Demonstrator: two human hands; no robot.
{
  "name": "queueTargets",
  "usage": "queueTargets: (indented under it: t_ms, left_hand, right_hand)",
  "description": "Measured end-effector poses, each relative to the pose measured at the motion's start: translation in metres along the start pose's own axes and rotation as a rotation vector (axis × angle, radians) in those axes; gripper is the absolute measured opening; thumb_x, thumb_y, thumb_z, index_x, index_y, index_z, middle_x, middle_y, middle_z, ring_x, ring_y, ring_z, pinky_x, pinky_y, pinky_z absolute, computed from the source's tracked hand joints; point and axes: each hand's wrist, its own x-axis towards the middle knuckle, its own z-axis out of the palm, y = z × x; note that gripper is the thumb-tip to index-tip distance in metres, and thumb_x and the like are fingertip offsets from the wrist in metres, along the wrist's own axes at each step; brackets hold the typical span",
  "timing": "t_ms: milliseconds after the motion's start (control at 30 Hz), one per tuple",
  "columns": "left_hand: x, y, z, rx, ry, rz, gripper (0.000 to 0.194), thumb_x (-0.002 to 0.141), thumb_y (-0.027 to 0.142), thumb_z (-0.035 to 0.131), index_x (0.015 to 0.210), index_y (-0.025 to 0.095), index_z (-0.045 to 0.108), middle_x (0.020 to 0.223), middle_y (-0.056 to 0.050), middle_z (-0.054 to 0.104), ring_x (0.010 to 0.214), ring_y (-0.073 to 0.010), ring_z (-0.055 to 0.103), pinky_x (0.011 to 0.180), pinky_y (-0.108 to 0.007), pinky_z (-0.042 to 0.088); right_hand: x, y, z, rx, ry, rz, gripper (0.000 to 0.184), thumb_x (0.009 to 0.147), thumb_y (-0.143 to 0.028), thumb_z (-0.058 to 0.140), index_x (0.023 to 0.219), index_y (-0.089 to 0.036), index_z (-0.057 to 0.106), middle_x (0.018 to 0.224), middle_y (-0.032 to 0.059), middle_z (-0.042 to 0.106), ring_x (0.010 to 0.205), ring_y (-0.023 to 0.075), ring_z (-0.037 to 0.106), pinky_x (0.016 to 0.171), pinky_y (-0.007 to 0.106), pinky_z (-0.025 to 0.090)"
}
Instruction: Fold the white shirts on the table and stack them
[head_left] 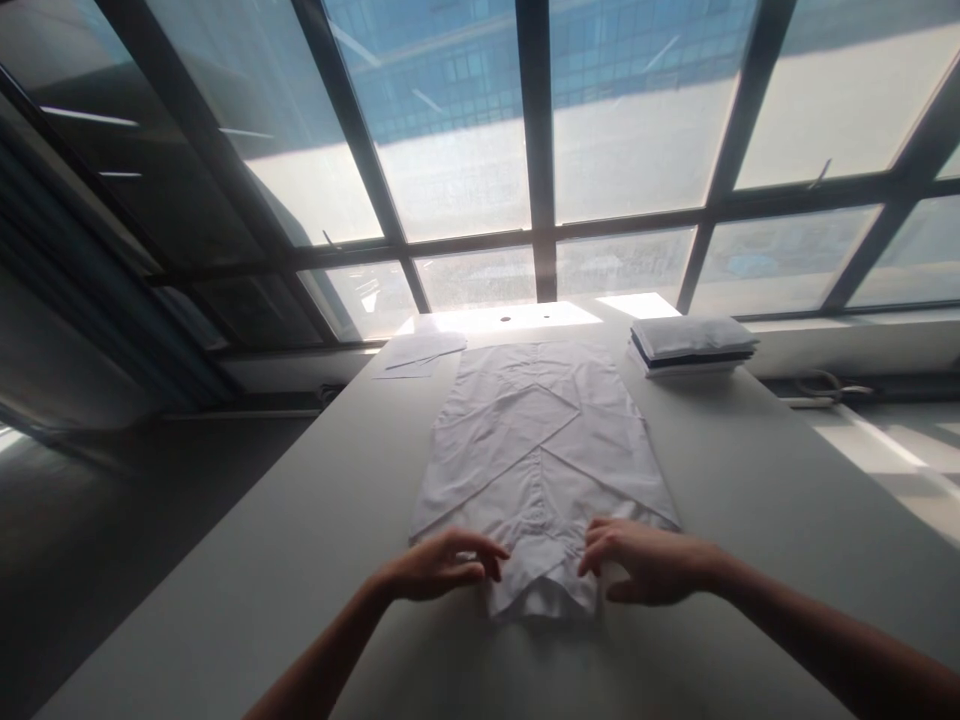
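A white shirt (517,450) lies face-flat on the table in front of me, with its sleeves folded across the body in slanting overlaps. Its narrow near end is creased and slightly raised in the middle. At the left side of that end is my left hand (450,562), thumb and fingers apart, fingertips by the cloth edge. Opposite it, my right hand (637,560) hovers at or just touches the right side, its fingers bent and its thumb held away. Neither hand is closed on the fabric; whether the fingertips press on it I cannot tell.
The white table (315,530) reaches toward large windows (465,150). A stack of folded clothes (694,342), white with a dark layer, stands at the back right. Thin white sheets (420,352) lie at the back left. A dark curtain (90,260) hangs at left.
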Motion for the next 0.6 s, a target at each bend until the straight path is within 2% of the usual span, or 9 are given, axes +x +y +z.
queueTargets:
  t_ms: [33,67,133,200,267,333,433,500,600]
  left_hand:
    - [0.004,0.004,-0.001,0.035,0.019,0.0,0.053,0.099,0.062,0.055,0.122,0.018,0.075,0.102,-0.011,0.078,0.095,-0.0239,0.072,0.087,-0.034,0.055]
    - [0.011,0.007,-0.001,0.079,0.078,0.005,0.053,0.101,0.06,0.049,0.117,0.018,0.076,0.099,-0.011,0.079,0.092,-0.0234,0.072,0.087,-0.034,0.055]
    - [0.03,0.01,0.002,0.207,0.241,0.039,0.047,0.104,0.054,0.048,0.116,0.019,0.077,0.103,-0.01,0.079,0.097,-0.0235,0.072,0.091,-0.036,0.055]
    - [0.051,0.006,0.009,0.391,0.348,0.085,0.04,0.104,0.046,0.051,0.126,0.022,0.073,0.124,-0.011,0.074,0.115,-0.0253,0.068,0.103,-0.04,0.051]
    - [0.067,-0.003,0.02,0.587,0.345,0.105,0.044,0.104,0.042,0.051,0.143,0.024,0.061,0.148,-0.011,0.06,0.137,-0.0273,0.055,0.117,-0.046,0.04]
    - [0.077,-0.016,0.031,0.739,0.284,0.085,0.055,0.105,0.042,0.049,0.157,0.025,0.044,0.161,-0.011,0.044,0.151,-0.029,0.037,0.124,-0.053,0.028]
    - [0.078,-0.033,0.05,0.879,0.211,0.058,0.064,0.106,0.043,0.044,0.165,0.026,0.025,0.168,-0.01,0.03,0.157,-0.0301,0.021,0.126,-0.06,0.019]
    - [0.073,-0.039,0.062,0.923,0.188,0.061,0.066,0.107,0.044,0.042,0.166,0.025,0.018,0.169,-0.01,0.025,0.158,-0.0304,0.017,0.126,-0.061,0.016]
    - [0.062,-0.038,0.077,0.918,0.181,0.065,0.069,0.106,0.043,0.044,0.166,0.025,0.016,0.17,-0.011,0.023,0.158,-0.0327,0.015,0.125,-0.064,0.016]
  right_hand:
    - [0.003,-0.002,-0.003,0.0,-0.04,-0.014,0.028,0.081,-0.015,0.067,0.104,-0.025,0.079,0.096,0.0033,0.076,0.093,0.0207,0.068,0.088,0.031,0.052]
    - [0.009,-0.003,-0.006,0.006,-0.017,-0.001,0.028,0.084,-0.016,0.064,0.106,-0.024,0.079,0.095,0.0036,0.077,0.09,0.0199,0.069,0.085,0.031,0.053]
    - [0.029,0.0,-0.004,-0.007,0.182,0.078,0.031,0.092,-0.017,0.055,0.113,-0.022,0.077,0.099,0.0053,0.078,0.088,0.0198,0.07,0.085,0.032,0.054]
    - [0.052,0.007,0.007,-0.103,0.433,0.165,0.037,0.095,-0.017,0.05,0.125,-0.021,0.072,0.112,0.0094,0.077,0.106,0.0233,0.069,0.098,0.038,0.052]
    - [0.07,0.015,0.026,-0.245,0.532,0.225,0.046,0.096,-0.019,0.049,0.14,-0.018,0.063,0.133,0.0142,0.069,0.128,0.0265,0.059,0.111,0.043,0.044]
    - [0.078,0.023,0.047,-0.371,0.472,0.258,0.056,0.096,-0.024,0.052,0.151,-0.015,0.051,0.152,0.0173,0.054,0.144,0.0295,0.045,0.119,0.048,0.036]
    - [0.071,0.029,0.071,-0.461,0.372,0.29,0.067,0.097,-0.03,0.052,0.16,-0.013,0.038,0.166,0.0173,0.033,0.156,0.0321,0.023,0.125,0.054,0.024]
    - [0.059,0.028,0.081,-0.463,0.343,0.299,0.07,0.098,-0.033,0.051,0.162,-0.011,0.033,0.168,0.0171,0.026,0.157,0.0323,0.017,0.126,0.054,0.02]
    - [0.042,0.02,0.088,-0.436,0.315,0.297,0.072,0.098,-0.034,0.051,0.162,-0.009,0.031,0.168,0.0178,0.023,0.158,0.0325,0.016,0.127,0.054,0.017]
